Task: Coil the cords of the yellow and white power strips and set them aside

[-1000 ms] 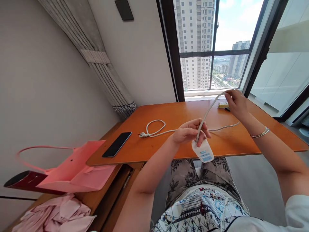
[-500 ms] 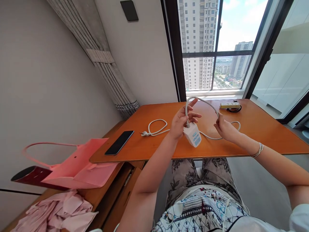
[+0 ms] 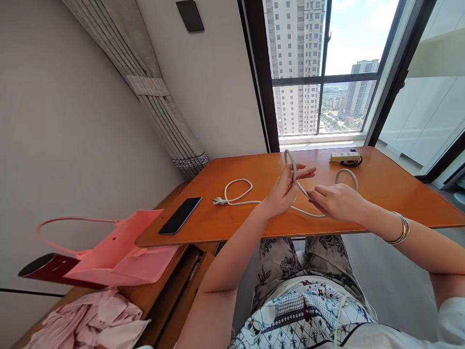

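My left hand [image 3: 286, 188] grips a loop of white power cord [image 3: 290, 167] above the orange table [image 3: 225, 218], its fingers partly spread. Close beside it, my right hand [image 3: 336, 201] is closed around the white socket block, which it hides, and pinches the cord. The cord arcs up behind my right hand [image 3: 347, 173]. It also runs left across the table to a small loop and the plug [image 3: 217, 200].
A black phone [image 3: 180, 214] lies near the table's left edge. A second power strip with a black cable [image 3: 345, 157] sits at the far edge by the window. A pink bag [image 3: 119, 254] and pink cloth [image 3: 98, 322] rest on the lower cabinet at left.
My right hand came back from the far side of the table and closed over the socket block beside my left hand. The raised cord arc shrank into a tight loop.
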### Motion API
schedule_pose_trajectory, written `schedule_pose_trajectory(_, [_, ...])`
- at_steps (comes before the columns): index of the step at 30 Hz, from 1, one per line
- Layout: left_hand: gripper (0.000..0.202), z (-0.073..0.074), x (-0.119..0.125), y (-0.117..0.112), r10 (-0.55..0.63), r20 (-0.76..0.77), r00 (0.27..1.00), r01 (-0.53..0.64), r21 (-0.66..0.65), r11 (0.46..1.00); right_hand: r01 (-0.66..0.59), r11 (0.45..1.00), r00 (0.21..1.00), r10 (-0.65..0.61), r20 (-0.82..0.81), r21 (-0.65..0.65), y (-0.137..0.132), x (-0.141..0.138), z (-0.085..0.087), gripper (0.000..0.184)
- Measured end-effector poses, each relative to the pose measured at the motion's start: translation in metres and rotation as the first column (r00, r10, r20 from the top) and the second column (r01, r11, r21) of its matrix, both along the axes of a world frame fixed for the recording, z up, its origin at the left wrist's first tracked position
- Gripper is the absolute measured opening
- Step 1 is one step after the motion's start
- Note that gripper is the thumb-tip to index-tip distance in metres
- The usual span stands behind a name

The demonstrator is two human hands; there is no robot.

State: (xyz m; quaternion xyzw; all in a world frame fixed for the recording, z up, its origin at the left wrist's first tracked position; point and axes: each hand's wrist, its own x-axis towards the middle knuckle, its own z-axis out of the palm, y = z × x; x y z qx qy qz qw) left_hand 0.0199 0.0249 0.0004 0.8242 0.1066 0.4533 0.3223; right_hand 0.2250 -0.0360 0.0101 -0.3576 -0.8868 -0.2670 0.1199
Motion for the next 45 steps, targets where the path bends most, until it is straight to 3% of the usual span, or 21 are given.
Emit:
schedule_pose_trajectory(4, [0.038,0.002,0.004,-0.013,0.135,-0.220,0.966,-0.125,0.059,0.990,-0.086,0.989,0.991,0.097,-0.095,0.117,-0.001,-0.005,0.002,0.034])
schedule_pose_trajectory(8, [0.039,0.011,0.002,-0.021,0.293,-0.301,0.908,-0.262,0.140,0.955,-0.069,0.975,0.983,0.102,-0.151,0.211,0.004,-0.006,-0.002,0.031])
schedule_pose_trajectory(12, [0.036,0.021,-0.003,-0.026,0.401,-0.390,0.829,-0.356,0.185,0.916,0.019,0.964,0.973,0.043,-0.228,0.266,0.010,0.000,-0.005,0.024])
schedule_pose_trajectory(14, [0.038,0.022,-0.005,-0.027,0.451,-0.442,0.775,-0.389,0.229,0.892,0.078,0.962,0.950,0.008,-0.312,0.263,0.011,0.005,-0.005,0.031])
schedule_pose_trajectory(17, [0.049,0.020,-0.007,-0.027,0.492,-0.495,0.716,-0.382,0.313,0.870,0.094,0.983,0.882,-0.009,-0.471,0.158,0.010,0.011,-0.010,0.056])
schedule_pose_trajectory(20, [0.056,0.018,-0.008,-0.025,0.535,-0.510,0.674,-0.369,0.395,0.841,0.029,0.993,0.743,-0.100,-0.662,-0.117,0.007,0.014,-0.022,0.093])
schedule_pose_trajectory(22, [0.052,0.018,-0.008,-0.024,0.580,-0.496,0.646,-0.385,0.444,0.809,-0.079,0.924,0.596,-0.257,-0.761,-0.374,0.006,0.014,-0.031,0.106])
schedule_pose_trajectory(24, [0.050,0.020,-0.007,-0.024,0.630,-0.475,0.614,-0.419,0.481,0.770,-0.292,0.742,0.475,-0.435,-0.765,-0.604,0.006,0.015,-0.038,0.096])
schedule_pose_trajectory(26, [0.050,0.024,-0.008,-0.024,0.664,-0.471,0.581,-0.447,0.497,0.744,-0.514,0.510,0.428,-0.545,-0.721,-0.690,0.005,0.016,-0.039,0.075])
schedule_pose_trajectory(27, [0.050,0.027,-0.009,-0.024,0.674,-0.476,0.564,-0.459,0.498,0.736,-0.584,0.428,0.417,-0.571,-0.707,-0.690,0.005,0.018,-0.038,0.067])
schedule_pose_trajectory(29, [0.049,0.032,-0.015,-0.023,0.691,-0.485,0.535,-0.493,0.485,0.722,-0.623,0.373,0.401,-0.602,-0.690,-0.687,0.004,0.025,-0.031,0.056])
schedule_pose_trajectory(31, [0.045,0.037,-0.024,-0.020,0.714,-0.473,0.517,-0.550,0.455,0.700,-0.586,0.394,0.396,-0.623,-0.675,-0.708,0.003,0.036,-0.022,0.049])
schedule_pose_trajectory(33, [0.040,0.042,-0.036,-0.015,0.743,-0.448,0.498,-0.614,0.422,0.666,-0.542,0.459,0.382,-0.612,-0.692,-0.704,0.004,0.051,-0.012,0.048])
schedule_pose_trajectory(37, [0.034,0.044,-0.053,-0.003,0.796,-0.433,0.423,-0.690,0.416,0.593,-0.349,0.713,0.329,-0.514,-0.792,-0.608,0.010,0.083,0.005,0.052])
schedule_pose_trajectory(40, [0.033,0.043,-0.058,0.001,0.814,-0.434,0.387,-0.702,0.433,0.565,-0.028,0.861,0.399,-0.457,-0.795,-0.508,0.012,0.104,0.017,0.045])
schedule_pose_trajectory(42, [0.032,0.042,-0.061,0.002,0.836,-0.408,0.366,-0.732,0.428,0.530,0.238,0.893,0.472,-0.450,-0.758,-0.382,0.013,0.117,0.025,0.031])
schedule_pose_trajectory(45, [0.031,0.045,-0.067,0.004,0.881,-0.342,0.327,-0.799,0.398,0.451,0.546,0.821,0.528,-0.494,-0.690,-0.170,0.014,0.140,0.035,0.018])
